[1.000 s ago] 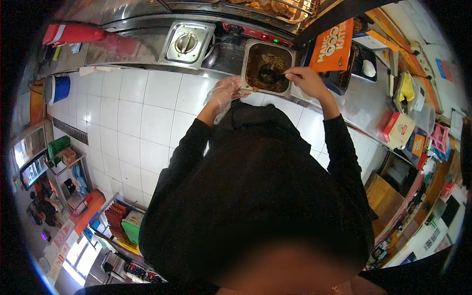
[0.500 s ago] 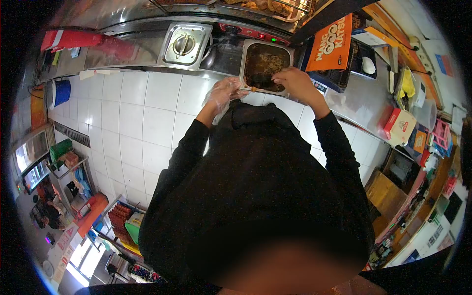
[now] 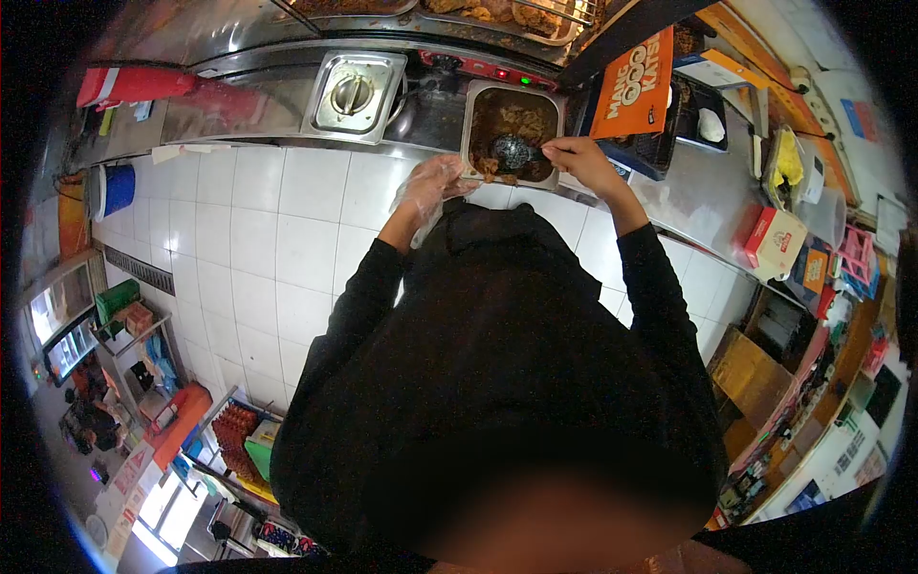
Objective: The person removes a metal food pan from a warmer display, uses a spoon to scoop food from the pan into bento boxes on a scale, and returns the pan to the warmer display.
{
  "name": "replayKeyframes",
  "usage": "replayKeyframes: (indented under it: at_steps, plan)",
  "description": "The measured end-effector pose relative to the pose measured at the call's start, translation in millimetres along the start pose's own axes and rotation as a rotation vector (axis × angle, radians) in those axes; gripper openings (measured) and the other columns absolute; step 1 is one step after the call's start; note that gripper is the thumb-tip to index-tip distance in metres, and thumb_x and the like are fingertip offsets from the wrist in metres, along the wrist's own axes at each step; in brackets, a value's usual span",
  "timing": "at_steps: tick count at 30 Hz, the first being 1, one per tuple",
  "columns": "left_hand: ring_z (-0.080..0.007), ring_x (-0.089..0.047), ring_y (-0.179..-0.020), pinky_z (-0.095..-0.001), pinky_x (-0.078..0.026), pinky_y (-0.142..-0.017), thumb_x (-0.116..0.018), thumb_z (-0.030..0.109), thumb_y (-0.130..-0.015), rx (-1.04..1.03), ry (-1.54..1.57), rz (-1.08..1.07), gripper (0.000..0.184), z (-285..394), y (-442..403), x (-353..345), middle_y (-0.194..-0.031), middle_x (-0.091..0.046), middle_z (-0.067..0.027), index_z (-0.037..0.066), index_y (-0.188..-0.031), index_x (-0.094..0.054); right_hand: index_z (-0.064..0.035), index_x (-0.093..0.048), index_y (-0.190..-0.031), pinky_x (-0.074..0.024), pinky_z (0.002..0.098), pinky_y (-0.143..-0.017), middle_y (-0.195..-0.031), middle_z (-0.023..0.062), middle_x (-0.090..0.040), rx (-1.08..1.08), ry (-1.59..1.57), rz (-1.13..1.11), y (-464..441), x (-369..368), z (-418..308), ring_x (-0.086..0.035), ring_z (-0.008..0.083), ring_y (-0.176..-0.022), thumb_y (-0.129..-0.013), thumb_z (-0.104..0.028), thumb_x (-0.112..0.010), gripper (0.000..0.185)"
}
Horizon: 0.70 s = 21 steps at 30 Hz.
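A rectangular metal pan (image 3: 465, 129) of brown sauce with lumps in it sits in the counter ahead of me. My right hand (image 3: 581, 161), bare, is closed on the handle of a dark ladle (image 3: 512, 151). The ladle's round, pale-speckled bowl is in the sauce, toward the pan's near side. At the pan's near left corner is my left hand (image 3: 435, 180) in a clear plastic glove, its fingers pinched together. What they hold is hard to make out. Brown food pieces (image 3: 491, 168) show just beside those fingertips, along the near rim.
Left of the pan is a lidded metal container (image 3: 354, 96). An orange printed box (image 3: 633, 91) stands to the right, near a dark tray with a white lump (image 3: 710, 125). Red and green lights shine on the panel (image 3: 497, 72) behind. White floor tiles (image 3: 258, 220) lie below the counter.
The ladle's bowl has come into view in the sauce. My right hand has shifted slightly right and turned. Brown pieces now show along the near rim; my left hand stays almost in place.
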<state>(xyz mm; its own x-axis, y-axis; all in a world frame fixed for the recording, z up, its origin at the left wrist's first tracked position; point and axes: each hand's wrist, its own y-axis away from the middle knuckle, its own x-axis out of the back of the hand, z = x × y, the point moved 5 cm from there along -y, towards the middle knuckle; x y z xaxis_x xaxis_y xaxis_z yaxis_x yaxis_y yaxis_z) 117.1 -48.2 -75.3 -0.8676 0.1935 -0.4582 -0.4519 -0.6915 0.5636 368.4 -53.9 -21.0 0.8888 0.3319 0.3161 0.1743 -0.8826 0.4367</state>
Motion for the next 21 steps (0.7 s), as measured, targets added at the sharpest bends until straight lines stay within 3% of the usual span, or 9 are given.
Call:
replayKeyframes:
  at_steps: [4, 7, 9, 12, 13, 15, 19, 21]
  plan:
    - [-0.0261, -0.063, -0.084, -0.0314, -0.054, -0.077, -0.055, 0.017, -0.087, -0.009, -0.025, -0.014, 0.027, -4, -2, 4, -0.099, -0.058, -0.0149, -0.002, -0.105, -0.048, -0.0008, -0.064, -0.094, -0.0392, 0.0245, -0.056, -0.065, 0.0043, -0.057, -0.114, -0.142, 0.098, 2, 2, 12, -0.047, 0.0101, -0.058, -0.084, -0.026, -0.058, 0.027]
    - [-0.0252, -0.064, -0.082, -0.03, -0.054, -0.076, -0.056, 0.017, -0.087, -0.001, -0.043, -0.013, 0.027, 2, 2, -1, -0.097, -0.059, -0.0146, -0.001, -0.106, -0.048, -0.0025, -0.065, -0.093, -0.0432, 0.0283, -0.057, -0.069, 0.0081, -0.061, -0.039, -0.007, 0.17, 0, 0, 8, -0.054, 0.0165, -0.059, -0.084, -0.027, -0.057, 0.027]
    - [-0.0249, -0.064, -0.081, -0.0294, -0.054, -0.076, -0.056, 0.016, -0.087, -0.002, -0.056, -0.009, 0.026, 4, 3, -1, -0.095, -0.059, -0.0146, 0.0, -0.106, -0.048, -0.0053, -0.065, -0.093, -0.0478, 0.0336, -0.061, -0.076, 0.0134, -0.064, 0.299, 0.37, 0.389, 0, -1, -10, -0.061, 0.0267, -0.066, -0.084, -0.028, -0.055, 0.027]
    - [-0.0244, -0.065, -0.081, -0.0286, -0.054, -0.075, -0.056, 0.017, -0.087, -0.005, -0.018, -0.012, 0.027, 2, 2, 0, -0.095, -0.059, -0.0153, -0.001, -0.106, -0.048, -0.0088, -0.066, -0.09, -0.0496, 0.0405, -0.068, -0.082, 0.0145, -0.064, 0.154, 0.511, 0.355, -4, -17, -20, -0.061, 0.0334, -0.076, -0.083, -0.028, -0.053, 0.024]
    - [-0.0245, -0.064, -0.081, -0.0287, -0.054, -0.075, -0.056, 0.017, -0.087, -0.01, -0.032, -0.017, 0.028, 3, 3, -1, -0.095, -0.059, -0.0156, -0.001, -0.106, -0.048, -0.0088, -0.066, -0.09, -0.0496, 0.0405, -0.068, -0.082, 0.0145, -0.064, 0.153, 0.511, 0.356, -5, -22, -21, -0.061, 0.0334, -0.076, -0.083, -0.028, -0.053, 0.024]
    - [-0.0247, -0.064, -0.082, -0.0287, -0.054, -0.075, -0.056, 0.018, -0.087, -0.017, -0.045, -0.021, 0.028, 5, 3, -2, -0.094, -0.059, -0.0158, -0.001, -0.106, -0.048, -0.0109, -0.066, -0.087, -0.0492, 0.0433, -0.069, -0.081, 0.0122, -0.064, 0.29, 0.797, 0.278, -8, -41, -30, -0.062, 0.0322, -0.076, -0.082, -0.028, -0.053, 0.022]
    - [-0.025, -0.064, -0.082, -0.03, -0.054, -0.076, -0.057, 0.018, -0.086, -0.033, -0.062, -0.009, 0.029, 8, 8, -5, -0.093, -0.06, -0.0159, -0.002, -0.105, -0.048, -0.0096, -0.064, -0.084, -0.0481, 0.0461, -0.069, -0.082, 0.0115, -0.064, 0.207, 0.808, 0.118, -10, -53, -33, -0.061, 0.0324, -0.078, -0.082, -0.025, -0.052, 0.02]
    - [-0.0251, -0.064, -0.082, -0.0305, -0.054, -0.076, -0.057, 0.017, -0.086, -0.04, -0.05, 0.003, 0.028, 8, 8, -6, -0.093, -0.06, -0.016, -0.002, -0.105, -0.048, -0.0067, -0.065, -0.087, -0.0478, 0.0436, -0.072, -0.086, 0.0134, -0.064, 0.107, 0.599, 0.062, -11, -37, -33, -0.06, 0.0327, -0.082, -0.083, -0.025, -0.052, 0.022]
